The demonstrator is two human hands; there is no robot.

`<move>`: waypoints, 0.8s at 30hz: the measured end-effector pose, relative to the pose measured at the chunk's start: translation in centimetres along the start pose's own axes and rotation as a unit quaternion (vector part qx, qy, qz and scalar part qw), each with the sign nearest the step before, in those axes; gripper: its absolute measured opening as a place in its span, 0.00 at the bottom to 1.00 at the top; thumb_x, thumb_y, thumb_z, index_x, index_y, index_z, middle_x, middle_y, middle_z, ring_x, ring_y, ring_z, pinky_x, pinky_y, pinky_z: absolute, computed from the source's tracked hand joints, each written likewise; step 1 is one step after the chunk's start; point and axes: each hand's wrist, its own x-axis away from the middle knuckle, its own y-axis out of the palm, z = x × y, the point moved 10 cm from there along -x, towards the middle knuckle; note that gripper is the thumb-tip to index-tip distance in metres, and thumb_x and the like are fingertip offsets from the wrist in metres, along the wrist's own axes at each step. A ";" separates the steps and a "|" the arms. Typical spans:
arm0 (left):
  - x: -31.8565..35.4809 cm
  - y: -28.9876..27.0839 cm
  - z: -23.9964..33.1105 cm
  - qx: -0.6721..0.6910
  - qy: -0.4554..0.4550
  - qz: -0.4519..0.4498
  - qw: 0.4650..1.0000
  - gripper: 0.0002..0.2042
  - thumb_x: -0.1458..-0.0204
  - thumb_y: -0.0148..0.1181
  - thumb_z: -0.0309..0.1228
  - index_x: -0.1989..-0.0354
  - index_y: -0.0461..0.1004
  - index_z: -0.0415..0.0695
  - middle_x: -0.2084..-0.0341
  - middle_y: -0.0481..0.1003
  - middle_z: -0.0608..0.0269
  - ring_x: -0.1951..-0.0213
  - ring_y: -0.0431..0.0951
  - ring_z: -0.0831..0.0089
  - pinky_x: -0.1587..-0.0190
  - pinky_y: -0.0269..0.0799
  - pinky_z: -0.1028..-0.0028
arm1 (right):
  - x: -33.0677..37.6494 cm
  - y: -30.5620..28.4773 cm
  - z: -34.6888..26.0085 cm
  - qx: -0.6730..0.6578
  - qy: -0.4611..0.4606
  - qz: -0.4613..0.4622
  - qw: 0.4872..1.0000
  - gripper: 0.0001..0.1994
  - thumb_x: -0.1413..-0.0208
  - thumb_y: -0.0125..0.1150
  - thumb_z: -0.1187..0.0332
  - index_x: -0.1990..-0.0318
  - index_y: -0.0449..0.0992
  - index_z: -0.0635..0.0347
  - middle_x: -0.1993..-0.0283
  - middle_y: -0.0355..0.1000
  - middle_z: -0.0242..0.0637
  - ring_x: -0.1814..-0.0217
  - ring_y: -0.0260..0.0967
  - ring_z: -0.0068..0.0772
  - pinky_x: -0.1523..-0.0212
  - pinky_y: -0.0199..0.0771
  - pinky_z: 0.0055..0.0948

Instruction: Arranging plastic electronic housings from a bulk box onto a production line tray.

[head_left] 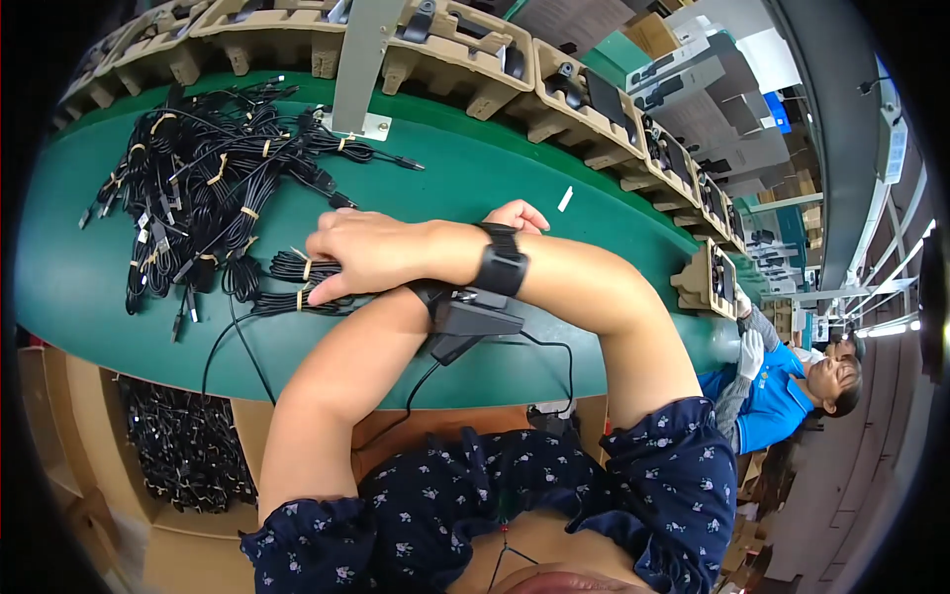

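My forearms cross over the green worktop [119,342], the right one above the left. My right hand [371,252] reaches to the left, its fingers and thumb bent around a bundle of black cables [297,300] tied with a pale band. A second tied bundle [293,265] lies against its fingers. Beyond my right forearm, part of my left hand [517,216] shows, fingers loosely apart and nothing visible in them; its palm is hidden. A large heap of banded black cables [213,183] with metal plugs lies to the left of my hands.
Moulded cardboard trays [465,49] holding black devices line the far edge. A grey metal post [364,64] stands behind the heap. A white strip [565,199] lies on the worktop. A carton of black cables [188,445] sits below left. Another person [782,391] works at right.
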 end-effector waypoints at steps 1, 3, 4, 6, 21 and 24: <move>0.2 0.4 0.8 0.022 0.040 -0.017 0.999 0.11 0.47 0.49 0.31 0.57 0.66 0.38 0.68 0.72 0.61 0.65 0.73 0.75 0.58 0.70 0.73 | 1.0 -1.1 0.3 -0.083 -0.003 0.031 0.996 0.18 0.51 0.59 0.55 0.63 0.69 0.62 0.63 0.68 0.44 0.57 0.65 0.42 0.58 0.65 0.36; 0.9 2.3 3.1 0.009 0.117 -0.026 0.993 0.11 0.47 0.49 0.31 0.58 0.66 0.39 0.69 0.71 0.64 0.65 0.72 0.77 0.59 0.69 0.75 | 3.9 -3.2 2.5 -0.229 0.029 0.088 0.969 0.12 0.47 0.58 0.62 0.63 0.69 0.62 0.65 0.69 0.39 0.63 0.68 0.31 0.61 0.68 0.29; 1.7 2.1 3.5 0.037 0.124 -0.008 0.992 0.09 0.46 0.48 0.31 0.59 0.67 0.40 0.70 0.70 0.66 0.66 0.70 0.78 0.60 0.68 0.77 | 4.6 -3.3 3.4 -0.366 0.045 0.102 0.924 0.08 0.44 0.53 0.67 0.63 0.68 0.62 0.67 0.70 0.37 0.65 0.69 0.26 0.63 0.70 0.25; 3.0 2.1 5.1 0.011 0.173 -0.032 0.984 0.08 0.45 0.47 0.30 0.61 0.67 0.41 0.70 0.70 0.67 0.69 0.69 0.79 0.63 0.68 0.77 | 6.1 -5.1 4.5 -0.480 0.038 0.150 0.864 0.06 0.41 0.48 0.71 0.59 0.64 0.63 0.69 0.69 0.37 0.65 0.70 0.27 0.62 0.72 0.25; 3.1 -1.0 5.8 0.274 0.082 0.071 0.956 0.10 0.46 0.54 0.36 0.63 0.65 0.44 0.78 0.68 0.66 0.80 0.67 0.80 0.81 0.57 0.83 | 25.1 -10.1 15.0 -0.380 0.287 0.451 0.755 0.12 0.42 0.50 0.59 0.67 0.69 0.59 0.82 0.63 0.28 0.83 0.56 0.18 0.80 0.53 0.17; 2.7 -0.1 5.2 0.295 0.065 0.050 0.952 0.06 0.46 0.55 0.31 0.67 0.66 0.43 0.76 0.71 0.64 0.79 0.70 0.78 0.79 0.64 0.81 | 23.6 -9.4 13.4 -0.203 0.262 0.423 0.843 0.09 0.44 0.54 0.64 0.67 0.66 0.60 0.77 0.66 0.28 0.74 0.62 0.19 0.73 0.61 0.18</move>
